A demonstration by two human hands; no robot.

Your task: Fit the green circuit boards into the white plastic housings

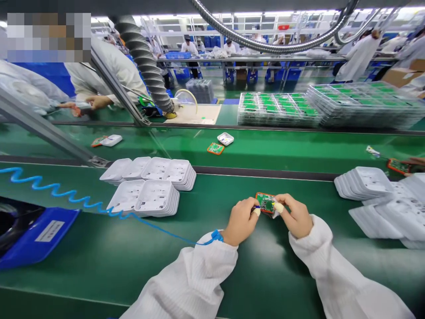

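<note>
fine fingertip handling at the circuit board (265, 202)

in the head view, which was my only one, i followed the work from far away. the board, in its orange frame, was between both hands, just above or on the green table (199, 274); i could not tell which. the step in hand, i judged, was small handling at its two edges, and the next move called for steady fingers and light pressure.

the left hand (241, 221) had thumb and forefinger nearly together at the left edge, with something dark blue at the tips; whether they gripped it, i could not tell. the right hand (297, 217) was clamped, thumb against forefinger, on the right edge.
</note>
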